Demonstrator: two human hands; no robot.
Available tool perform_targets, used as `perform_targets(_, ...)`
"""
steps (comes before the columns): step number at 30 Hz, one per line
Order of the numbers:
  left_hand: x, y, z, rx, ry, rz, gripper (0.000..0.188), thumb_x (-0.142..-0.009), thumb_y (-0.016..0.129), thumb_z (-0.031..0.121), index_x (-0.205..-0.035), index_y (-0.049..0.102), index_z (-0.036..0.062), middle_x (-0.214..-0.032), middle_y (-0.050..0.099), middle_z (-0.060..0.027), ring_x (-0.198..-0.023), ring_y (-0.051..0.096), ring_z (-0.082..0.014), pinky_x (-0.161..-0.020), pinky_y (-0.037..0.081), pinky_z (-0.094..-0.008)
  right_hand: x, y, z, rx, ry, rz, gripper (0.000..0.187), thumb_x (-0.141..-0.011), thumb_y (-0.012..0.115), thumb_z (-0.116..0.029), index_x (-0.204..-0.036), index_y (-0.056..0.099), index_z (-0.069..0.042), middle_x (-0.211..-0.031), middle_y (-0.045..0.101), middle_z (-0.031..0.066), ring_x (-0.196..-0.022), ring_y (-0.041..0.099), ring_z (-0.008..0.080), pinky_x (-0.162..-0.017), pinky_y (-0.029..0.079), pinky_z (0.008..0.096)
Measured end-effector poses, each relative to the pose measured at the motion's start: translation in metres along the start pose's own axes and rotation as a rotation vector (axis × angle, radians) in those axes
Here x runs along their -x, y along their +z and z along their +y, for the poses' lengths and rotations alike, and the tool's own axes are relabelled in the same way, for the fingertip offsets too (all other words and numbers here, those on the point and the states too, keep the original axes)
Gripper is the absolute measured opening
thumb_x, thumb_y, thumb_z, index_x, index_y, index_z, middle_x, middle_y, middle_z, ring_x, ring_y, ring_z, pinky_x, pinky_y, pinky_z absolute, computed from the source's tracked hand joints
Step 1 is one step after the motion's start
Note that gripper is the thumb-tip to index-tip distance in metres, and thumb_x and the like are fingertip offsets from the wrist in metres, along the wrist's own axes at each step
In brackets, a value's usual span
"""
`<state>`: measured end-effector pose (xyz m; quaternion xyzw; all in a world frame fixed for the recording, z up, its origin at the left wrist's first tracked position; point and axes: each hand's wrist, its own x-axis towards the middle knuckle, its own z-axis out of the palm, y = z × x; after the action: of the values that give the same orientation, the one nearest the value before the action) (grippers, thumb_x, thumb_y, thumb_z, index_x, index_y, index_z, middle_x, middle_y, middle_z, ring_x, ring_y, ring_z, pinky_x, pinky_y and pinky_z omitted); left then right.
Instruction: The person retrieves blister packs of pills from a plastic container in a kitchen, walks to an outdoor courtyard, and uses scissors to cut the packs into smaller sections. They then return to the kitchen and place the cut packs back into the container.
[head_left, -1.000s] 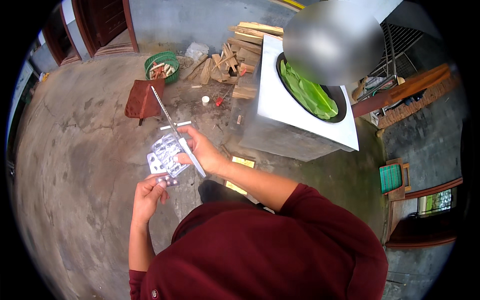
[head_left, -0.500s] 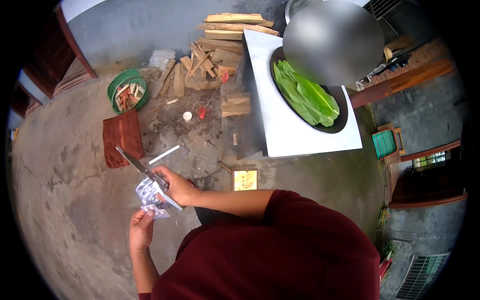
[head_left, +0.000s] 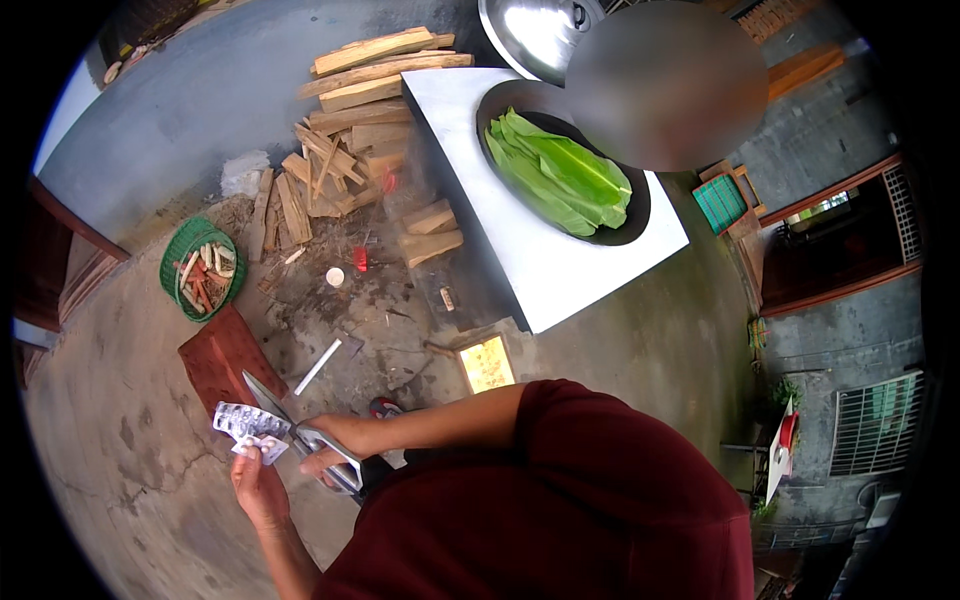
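My right hand [head_left: 345,436] grips a pair of scissors [head_left: 268,400] by its grey handles, the blades pointing up and to the left. Pinched between the thumb and fingers of my left hand [head_left: 258,492] is a small pale blister pack piece [head_left: 264,447] with round tablets in it. A larger silver blister pack [head_left: 246,421] lies just above that piece, beside the scissor blades. Whether the blades touch either pack I cannot tell.
A reddish-brown board [head_left: 228,362] lies on the concrete floor beyond my hands, near a green basket [head_left: 202,268] of corncobs. Split firewood [head_left: 365,92] is stacked by the wall. Ahead right stands a white-topped stove [head_left: 560,290] with green leaves [head_left: 560,175] in a large wok.
The silver blister pack has gone from beside my right hand to above my left hand. Both hands have moved a little left and down, and my view has turned.
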<state>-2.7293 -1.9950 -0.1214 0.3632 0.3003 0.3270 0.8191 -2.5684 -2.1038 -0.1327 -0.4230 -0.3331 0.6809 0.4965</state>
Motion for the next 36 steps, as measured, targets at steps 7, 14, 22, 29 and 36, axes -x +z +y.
perform_targets(7, -0.025, -0.011, 0.0, 0.041, -0.238, -0.169, 0.016, -0.082, 0.06, 0.01, -0.092, 0.063, -0.0019, -0.087, 0.065, -0.0102, -0.08, 0.06, -0.0201, -0.08, 0.045, -0.033, -0.003, 0.02, 0.011, 0.104, -0.083, 0.142, 0.034, -0.078, 0.069, -0.027, -0.094, 0.054, 0.0, -0.067, 0.061, 0.0074, -0.063, 0.061, 0.0159, -0.057, 0.049, 0.0316)
perform_targets(14, -0.042, -0.039, 0.006, -0.045, -0.331, -0.081, 0.014, -0.079, 0.06, 0.008, -0.087, 0.064, -0.0029, -0.082, 0.065, -0.0114, -0.074, 0.062, -0.0202, -0.073, 0.047, -0.032, -0.037, -0.056, 0.023, 0.44, 0.337, -0.449, 0.054, -0.075, 0.071, -0.018, -0.122, 0.05, -0.001, -0.082, 0.065, 0.0073, -0.068, 0.061, 0.0133, -0.059, 0.049, 0.0265)
perform_targets(22, -0.081, -0.042, -0.011, -0.541, -0.631, -0.336, 0.016, -0.077, 0.059, 0.006, -0.086, 0.067, -0.0042, -0.082, 0.063, -0.0026, -0.076, 0.056, -0.0116, -0.072, 0.042, -0.0232, -0.082, -0.088, 0.005, 0.341, 0.234, -0.084, 0.019, -0.081, 0.065, -0.02, -0.09, 0.061, -0.004, -0.062, 0.053, -0.0011, -0.053, 0.048, 0.0076, -0.047, 0.039, 0.0241)
perform_targets(29, -0.101, -0.084, -0.043, -0.381, -0.723, 0.016, 0.03, -0.075, 0.054, 0.001, -0.103, 0.062, -0.0066, -0.073, 0.062, -0.0054, -0.062, 0.059, -0.0129, -0.063, 0.046, -0.0227, -0.094, -0.219, 0.095, -0.458, 0.275, 0.564, 0.022, -0.083, 0.065, -0.015, -0.1, 0.058, -0.003, -0.087, 0.065, 0.0069, -0.069, 0.062, 0.0144, -0.059, 0.053, 0.0263)
perform_targets(36, -0.085, -0.109, -0.046, -0.392, -0.696, 0.165, 0.033, -0.073, 0.055, 0.003, -0.103, 0.062, -0.008, -0.074, 0.062, -0.006, -0.064, 0.059, -0.0135, -0.064, 0.046, -0.0232, -0.029, -0.493, 0.177, -0.908, -0.603, 1.388, 0.012, -0.088, 0.053, -0.005, -0.097, 0.054, 0.002, -0.085, 0.061, 0.0141, -0.07, 0.063, 0.0211, -0.061, 0.059, 0.0295)
